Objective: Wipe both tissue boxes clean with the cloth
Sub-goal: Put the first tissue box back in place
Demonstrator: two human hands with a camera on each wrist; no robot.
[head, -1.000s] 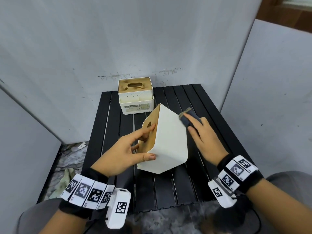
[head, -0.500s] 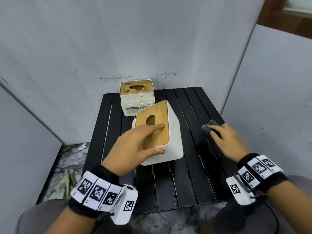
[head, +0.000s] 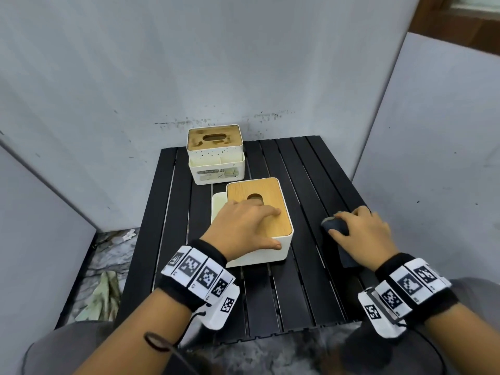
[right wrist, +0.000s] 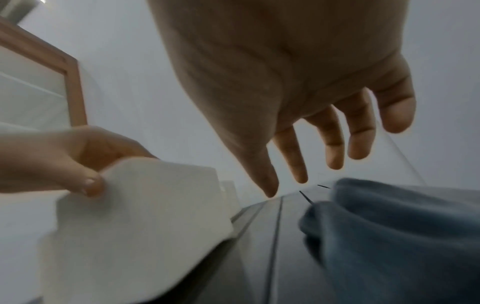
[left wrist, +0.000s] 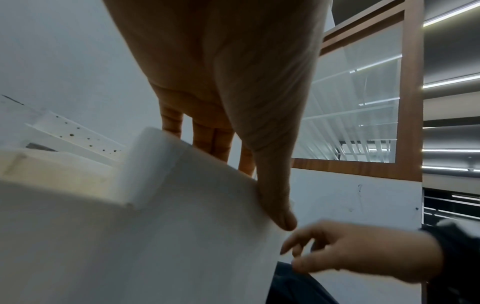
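Black slatted table (head: pixel 273 299), cloth (head: pixel 335 226) seemingly beneath right hand (head: pixel 362 234) fingers (right wrist: pixel 335 144)

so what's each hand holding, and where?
Left hand grips the near tissue box at its near top edge. Right hand rests on the cloth, fingers loose.

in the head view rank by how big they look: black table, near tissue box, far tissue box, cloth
1. black table, by far the largest.
2. near tissue box, under the left hand.
3. far tissue box; it looks smaller, but it stands farther off, so true size is unsure.
4. cloth, partly hidden under the right hand.
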